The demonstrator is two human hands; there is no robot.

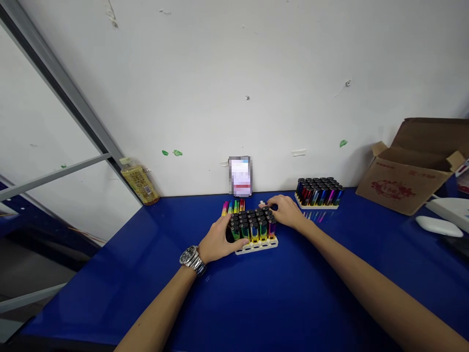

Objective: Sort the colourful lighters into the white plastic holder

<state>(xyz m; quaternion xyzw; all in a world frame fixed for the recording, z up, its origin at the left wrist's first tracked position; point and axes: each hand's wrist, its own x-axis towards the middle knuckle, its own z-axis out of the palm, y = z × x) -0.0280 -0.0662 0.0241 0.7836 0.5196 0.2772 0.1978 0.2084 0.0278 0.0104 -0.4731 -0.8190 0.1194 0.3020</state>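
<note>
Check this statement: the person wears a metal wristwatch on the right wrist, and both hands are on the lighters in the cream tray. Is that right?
No: the metal wristwatch is on the left wrist, not the right, as the head view shows. The left hand and right hand are on the lighters in the cream tray.

Glossy lighters point(253, 231) w/ plastic tray point(256, 248)

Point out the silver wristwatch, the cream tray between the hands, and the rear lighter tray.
Silver metal wristwatch point(191, 259), head view, dial.
Cream plastic lighter tray point(256, 249), head view, front rim.
Rear cream tray of rainbow lighters point(317, 206), head view, front rim.
</note>
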